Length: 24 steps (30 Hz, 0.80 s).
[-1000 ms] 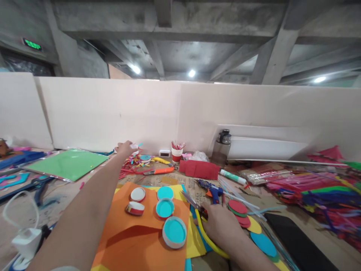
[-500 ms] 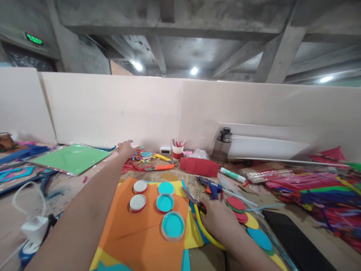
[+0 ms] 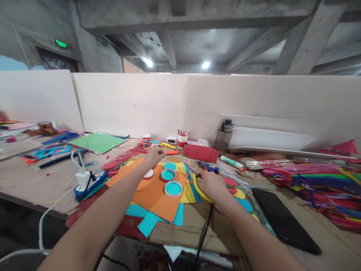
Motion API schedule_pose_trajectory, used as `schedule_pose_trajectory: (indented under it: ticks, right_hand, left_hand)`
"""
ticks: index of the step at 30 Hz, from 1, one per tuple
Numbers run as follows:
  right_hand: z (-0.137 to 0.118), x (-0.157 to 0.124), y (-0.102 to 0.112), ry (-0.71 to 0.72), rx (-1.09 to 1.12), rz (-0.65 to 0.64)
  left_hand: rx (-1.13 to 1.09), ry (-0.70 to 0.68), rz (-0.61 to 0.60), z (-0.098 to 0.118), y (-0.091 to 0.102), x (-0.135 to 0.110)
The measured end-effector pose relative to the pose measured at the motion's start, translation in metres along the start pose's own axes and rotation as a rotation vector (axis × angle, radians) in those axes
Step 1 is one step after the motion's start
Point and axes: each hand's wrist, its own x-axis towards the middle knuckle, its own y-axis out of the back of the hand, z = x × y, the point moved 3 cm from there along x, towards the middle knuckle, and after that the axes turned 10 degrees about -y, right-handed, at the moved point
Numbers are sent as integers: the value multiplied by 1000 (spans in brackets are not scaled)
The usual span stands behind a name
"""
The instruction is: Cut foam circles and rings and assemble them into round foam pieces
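My left hand hovers over the back of the orange paper, its fingers loosely bent and nothing visible in them. Under its wrist a white round lid with a red rim is partly covered. Right of that are a blue disc and two round lids with blue inside, a middle one and a larger front one. My right hand is closed on scissors with yellow handles, at the paper's right edge. Their blades are mostly hidden.
Red discs lie left of the orange paper. A glue gun, a red roll, and a cup of pens stand behind. To the right are a black phone and coloured pipe cleaners. A power strip sits left.
My left hand has drawn back from the far left of the table to above the orange paper, its fingers less spread. My right hand keeps the scissors. The view has shifted left and widened.
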Motion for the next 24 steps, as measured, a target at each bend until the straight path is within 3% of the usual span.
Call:
schedule_pose_trajectory:
  ticks: [5,10,17,20,24]
  right_hand:
    - [1,0,1,6,30,35]
    - [2,3,-2,16,36,34]
    - [2,6,-7,26,32,54]
    - [2,5,-8,1,14,42]
    - [-1,3,-3,-1,95,68]
  left_hand:
    - [90,-13,-117,21,-8,-24]
    - [165,-69,-252,27,-16,-37]
    - [-29,-74,-458,28,-2,-49]
    - [-34,-88,-409,30,5,-48]
    - [-2,-57,-217,26,6,-42]
